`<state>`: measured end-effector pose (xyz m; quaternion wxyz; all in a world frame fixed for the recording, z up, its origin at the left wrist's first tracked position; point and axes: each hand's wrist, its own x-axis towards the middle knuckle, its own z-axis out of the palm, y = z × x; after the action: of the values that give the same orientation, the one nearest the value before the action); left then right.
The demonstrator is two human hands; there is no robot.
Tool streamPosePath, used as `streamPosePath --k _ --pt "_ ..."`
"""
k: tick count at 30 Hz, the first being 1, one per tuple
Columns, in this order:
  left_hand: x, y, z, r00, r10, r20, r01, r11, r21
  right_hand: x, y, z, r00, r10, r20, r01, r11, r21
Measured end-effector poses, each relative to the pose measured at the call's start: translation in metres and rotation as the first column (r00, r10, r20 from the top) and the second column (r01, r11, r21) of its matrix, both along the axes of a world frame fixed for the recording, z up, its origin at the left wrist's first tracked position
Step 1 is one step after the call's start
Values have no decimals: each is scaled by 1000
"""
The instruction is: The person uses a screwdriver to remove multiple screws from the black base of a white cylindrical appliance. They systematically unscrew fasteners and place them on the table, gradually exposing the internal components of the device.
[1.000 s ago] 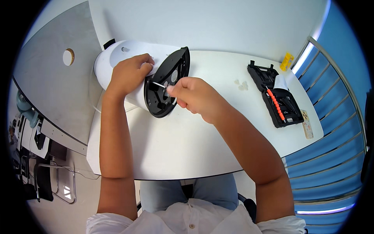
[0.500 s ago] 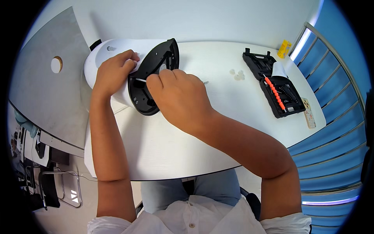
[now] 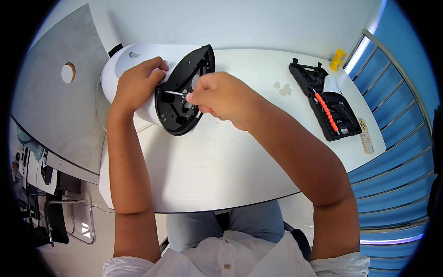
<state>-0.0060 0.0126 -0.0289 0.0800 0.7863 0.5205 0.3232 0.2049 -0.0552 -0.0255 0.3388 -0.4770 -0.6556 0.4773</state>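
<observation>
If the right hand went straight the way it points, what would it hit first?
Probably the black base of the white appliance, where the thin metal tool in the right hand points; depth is unclear.

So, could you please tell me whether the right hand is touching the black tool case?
Apart: the head view shows white tabletop between the right hand and the black tool case.

Since half a second ago, the right hand (image 3: 220, 98) has turned, its thumb side now showing; it covers less of the base (image 3: 171, 121); more of the rod (image 3: 175, 93) is visible.
</observation>
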Motion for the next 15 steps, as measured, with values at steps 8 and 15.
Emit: streamPosePath --k 8,15 --pt "3 -1 5 999 -27 38 28 999 -45 36 29 -30 971 -107 -215 115 993 23" --pt "0 3 0 992 -22 122 18 999 33 74 80 -82 879 -471 76 452 873 183"
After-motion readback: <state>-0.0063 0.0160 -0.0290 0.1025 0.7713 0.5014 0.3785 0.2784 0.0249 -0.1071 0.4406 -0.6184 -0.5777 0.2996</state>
